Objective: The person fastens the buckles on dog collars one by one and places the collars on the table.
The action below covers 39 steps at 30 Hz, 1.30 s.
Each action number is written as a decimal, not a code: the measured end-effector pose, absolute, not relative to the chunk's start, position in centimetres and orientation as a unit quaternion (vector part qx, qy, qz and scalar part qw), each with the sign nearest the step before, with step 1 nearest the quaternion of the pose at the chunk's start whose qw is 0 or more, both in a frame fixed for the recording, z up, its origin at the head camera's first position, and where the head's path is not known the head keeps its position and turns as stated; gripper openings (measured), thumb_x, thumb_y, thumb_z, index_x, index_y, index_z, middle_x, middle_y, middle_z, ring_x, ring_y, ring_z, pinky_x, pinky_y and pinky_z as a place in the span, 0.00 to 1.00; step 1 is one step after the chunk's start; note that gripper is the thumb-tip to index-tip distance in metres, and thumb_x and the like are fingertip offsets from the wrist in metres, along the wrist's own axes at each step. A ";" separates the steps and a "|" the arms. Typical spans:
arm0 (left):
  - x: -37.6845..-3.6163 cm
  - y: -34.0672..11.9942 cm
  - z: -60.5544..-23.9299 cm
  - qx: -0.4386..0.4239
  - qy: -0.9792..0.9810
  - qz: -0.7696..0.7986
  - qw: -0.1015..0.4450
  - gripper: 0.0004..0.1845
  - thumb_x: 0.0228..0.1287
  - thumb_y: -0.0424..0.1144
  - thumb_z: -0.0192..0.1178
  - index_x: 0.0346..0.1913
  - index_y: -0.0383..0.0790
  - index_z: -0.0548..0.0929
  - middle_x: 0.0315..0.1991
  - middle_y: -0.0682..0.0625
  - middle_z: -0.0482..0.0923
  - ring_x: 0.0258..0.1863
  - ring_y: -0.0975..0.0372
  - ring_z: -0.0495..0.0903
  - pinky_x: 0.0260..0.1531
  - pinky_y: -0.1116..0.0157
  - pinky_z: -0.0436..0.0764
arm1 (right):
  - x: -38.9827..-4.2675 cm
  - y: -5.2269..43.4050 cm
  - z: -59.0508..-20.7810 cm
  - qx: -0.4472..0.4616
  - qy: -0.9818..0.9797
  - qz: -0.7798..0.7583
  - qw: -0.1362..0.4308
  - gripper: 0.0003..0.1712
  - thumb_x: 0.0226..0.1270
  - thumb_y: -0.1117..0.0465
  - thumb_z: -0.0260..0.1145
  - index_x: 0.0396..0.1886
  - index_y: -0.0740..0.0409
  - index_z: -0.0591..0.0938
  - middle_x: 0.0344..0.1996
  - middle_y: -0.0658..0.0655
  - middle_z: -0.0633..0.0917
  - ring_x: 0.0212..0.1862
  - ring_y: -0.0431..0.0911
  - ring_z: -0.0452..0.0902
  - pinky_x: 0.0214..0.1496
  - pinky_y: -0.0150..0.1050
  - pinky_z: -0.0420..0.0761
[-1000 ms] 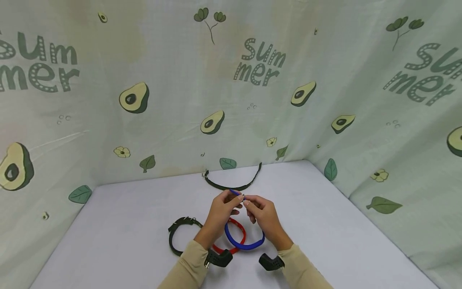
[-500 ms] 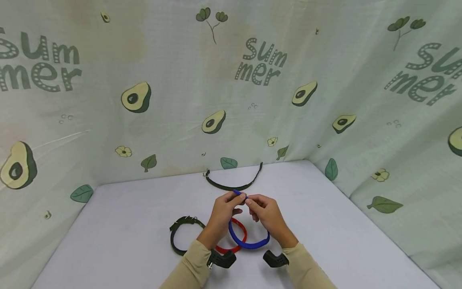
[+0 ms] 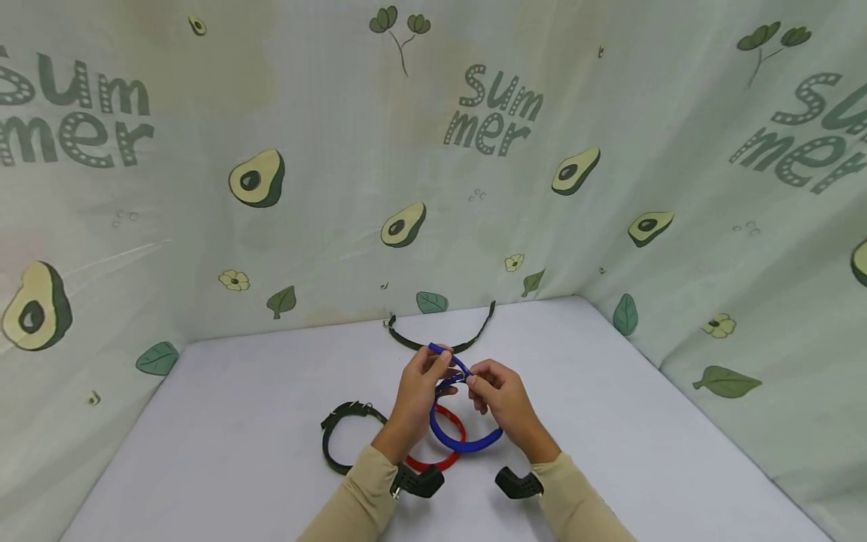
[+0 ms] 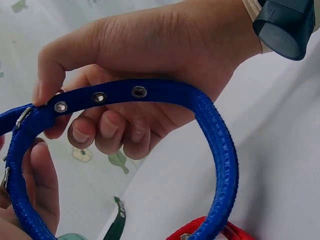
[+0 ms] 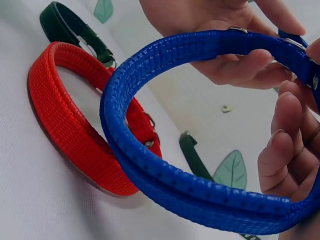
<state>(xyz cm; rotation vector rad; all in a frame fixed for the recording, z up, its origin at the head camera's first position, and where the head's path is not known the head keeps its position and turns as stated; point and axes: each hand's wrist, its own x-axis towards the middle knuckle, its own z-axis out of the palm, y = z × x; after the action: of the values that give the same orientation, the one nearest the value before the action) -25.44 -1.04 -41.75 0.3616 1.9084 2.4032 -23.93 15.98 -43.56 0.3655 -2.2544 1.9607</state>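
Note:
A blue collar (image 3: 467, 446) with a metal buckle hangs as a loop between my two hands. In the head view my left hand (image 3: 415, 391) pinches its strap near the free end, which points up and left. Right of it, my right hand (image 3: 503, 395) pinches the strap close to the buckle. The left wrist view shows metal-ringed holes along the blue collar (image 4: 227, 155), with the strap passing by the buckle (image 4: 22, 117). Below the loop a red collar (image 3: 433, 467) lies on the table, partly hidden by my left arm and the blue collar.
A dark green collar (image 3: 327, 444), fastened in a ring, lies left of the red one. Another dark green collar (image 3: 406, 342) lies stretched in a curve at the table's back edge. Behind the white table (image 3: 223, 421) hangs a printed curtain (image 3: 325, 150).
Both hands have shifted slightly right. The blue strap's free end stands out longer above my left fingers, and the buckle part now shows between the hands.

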 end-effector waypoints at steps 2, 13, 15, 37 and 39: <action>-25.4 -1.0 -41.8 0.122 0.620 0.775 0.024 0.21 0.75 0.50 0.56 0.59 0.39 0.75 0.49 0.42 0.78 0.51 0.51 0.82 0.43 0.58 0.84 | -23.8 16.1 -43.6 0.120 -0.748 0.650 0.062 0.09 0.74 0.61 0.63 0.43 0.64 0.79 0.28 0.60 0.79 0.26 0.47 0.74 0.29 0.35 0.80; -25.6 -0.7 -41.5 0.148 0.618 0.772 0.005 0.19 0.77 0.49 0.54 0.61 0.41 0.74 0.50 0.42 0.78 0.50 0.51 0.81 0.45 0.55 0.84 | -24.4 16.9 -43.6 0.162 -0.731 0.661 0.057 0.09 0.72 0.64 0.60 0.46 0.66 0.79 0.28 0.60 0.80 0.26 0.46 0.75 0.29 0.35 0.80; -25.5 -0.7 -41.5 0.148 0.618 0.772 0.001 0.18 0.77 0.49 0.54 0.60 0.41 0.74 0.50 0.42 0.78 0.51 0.52 0.81 0.45 0.56 0.84 | -24.5 16.9 -43.6 0.161 -0.730 0.662 0.053 0.10 0.72 0.65 0.59 0.48 0.65 0.79 0.28 0.61 0.80 0.26 0.46 0.75 0.29 0.35 0.80; -25.1 -0.7 -42.0 0.189 0.705 0.684 -0.004 0.22 0.69 0.52 0.63 0.58 0.43 0.81 0.51 0.49 0.81 0.55 0.55 0.77 0.56 0.54 0.78 | -23.9 16.8 -43.4 0.152 -0.738 0.649 0.104 0.07 0.71 0.64 0.64 0.45 0.63 0.80 0.27 0.59 0.79 0.24 0.43 0.70 0.23 0.33 0.73; -25.0 -0.6 -42.0 0.194 0.739 0.645 -0.005 0.24 0.66 0.56 0.65 0.57 0.44 0.82 0.53 0.51 0.80 0.56 0.57 0.77 0.55 0.55 0.79 | -23.8 16.7 -43.5 0.145 -0.731 0.657 0.118 0.08 0.71 0.63 0.65 0.44 0.64 0.81 0.27 0.59 0.78 0.23 0.42 0.69 0.22 0.33 0.72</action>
<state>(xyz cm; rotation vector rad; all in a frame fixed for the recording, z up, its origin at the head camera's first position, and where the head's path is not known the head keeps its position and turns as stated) -25.01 -0.61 -42.04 0.6108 2.3305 2.0322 -23.84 16.68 -43.46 0.4238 -2.1376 1.9217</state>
